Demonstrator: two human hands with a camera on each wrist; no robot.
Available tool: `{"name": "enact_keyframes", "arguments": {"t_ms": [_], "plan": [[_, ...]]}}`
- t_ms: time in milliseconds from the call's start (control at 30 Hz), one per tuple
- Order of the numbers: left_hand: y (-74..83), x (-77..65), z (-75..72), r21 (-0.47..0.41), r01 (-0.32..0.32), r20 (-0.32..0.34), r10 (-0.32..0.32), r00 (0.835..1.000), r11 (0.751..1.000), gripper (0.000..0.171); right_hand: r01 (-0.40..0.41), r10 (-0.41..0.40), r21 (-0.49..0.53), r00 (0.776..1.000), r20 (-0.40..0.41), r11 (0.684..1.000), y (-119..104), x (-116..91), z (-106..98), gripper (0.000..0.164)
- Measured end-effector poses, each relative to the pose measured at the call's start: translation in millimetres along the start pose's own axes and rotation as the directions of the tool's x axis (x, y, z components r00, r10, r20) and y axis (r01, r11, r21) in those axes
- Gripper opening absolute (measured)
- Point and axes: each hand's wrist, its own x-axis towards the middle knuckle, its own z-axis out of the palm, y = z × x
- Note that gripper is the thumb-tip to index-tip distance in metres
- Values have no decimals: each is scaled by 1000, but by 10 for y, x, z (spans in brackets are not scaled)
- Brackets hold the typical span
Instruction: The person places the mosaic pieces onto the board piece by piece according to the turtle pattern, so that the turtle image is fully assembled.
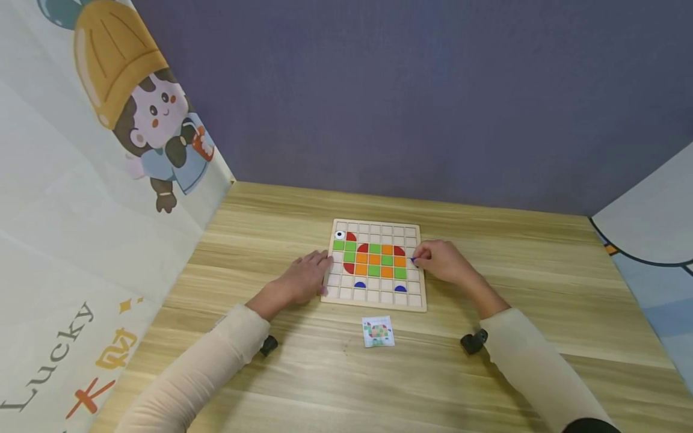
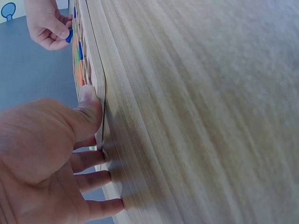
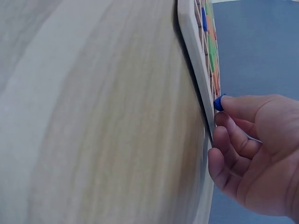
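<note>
A wooden grid board [image 1: 373, 297] bears colored tiles in an animal-like pattern: green, orange and red pieces, an eye tile [image 1: 339, 235] at upper left. Two blue half-round pieces, one at the left [image 1: 360, 284] and one at the right [image 1: 400, 288], lie in its lower cells. My left hand [image 1: 305, 276] rests against the board's left edge, thumb at the rim and fingers fairly straight in the left wrist view. Over the board's right edge, my right hand [image 1: 444, 261] pinches a small blue piece [image 3: 218, 103] between thumb and fingers; its full shape is hidden.
A small printed card [image 1: 378, 332] with a similar colored picture lies in front of the board on the wooden table [image 1: 325, 385]. Behind the table stands a dark blue-grey wall [image 1: 411, 108], and a cartoon-decorated wall [image 1: 70, 180] borders the left side.
</note>
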Motion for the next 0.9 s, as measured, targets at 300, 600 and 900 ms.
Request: {"name": "enact_keyframes", "arguments": {"t_ms": [300,600,900], "plan": [[24,-1,-10,5,-5,6,5,1000,1000,75,-24,24,-3,1000,16,1000,-6,-30,17,6],[34,18,-20,4,-16,6,16,1000,1000,75,-42,42,17,999,19,999,54,-73,16,7],[-15,-17,-38,-15,-9,17,9,1000,1000,76,-17,17,2,1000,-7,1000,54,-75,51,9]]}}
